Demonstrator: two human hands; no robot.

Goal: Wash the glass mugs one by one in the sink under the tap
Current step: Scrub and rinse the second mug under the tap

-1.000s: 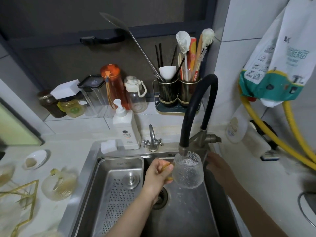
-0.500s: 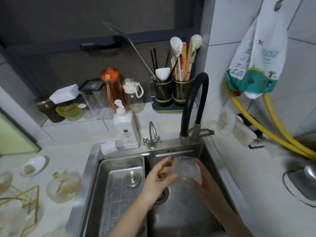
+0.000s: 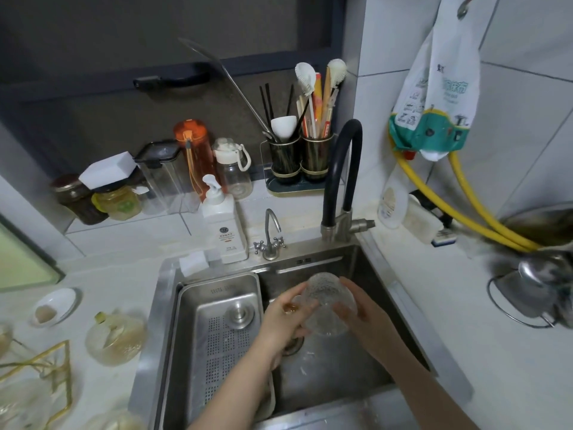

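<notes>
We judge the task is in an early part: our left hand [image 3: 283,318] and right hand [image 3: 361,315] curl around one glass mug [image 3: 327,305] over the sink [image 3: 384,274], while more glassware [image 3: 114,338] waits on the bench [image 3: 102,274] at nine o'clock.

Dim indoor light, soft shadows, wide-angle edge distortion, slight blur
</notes>
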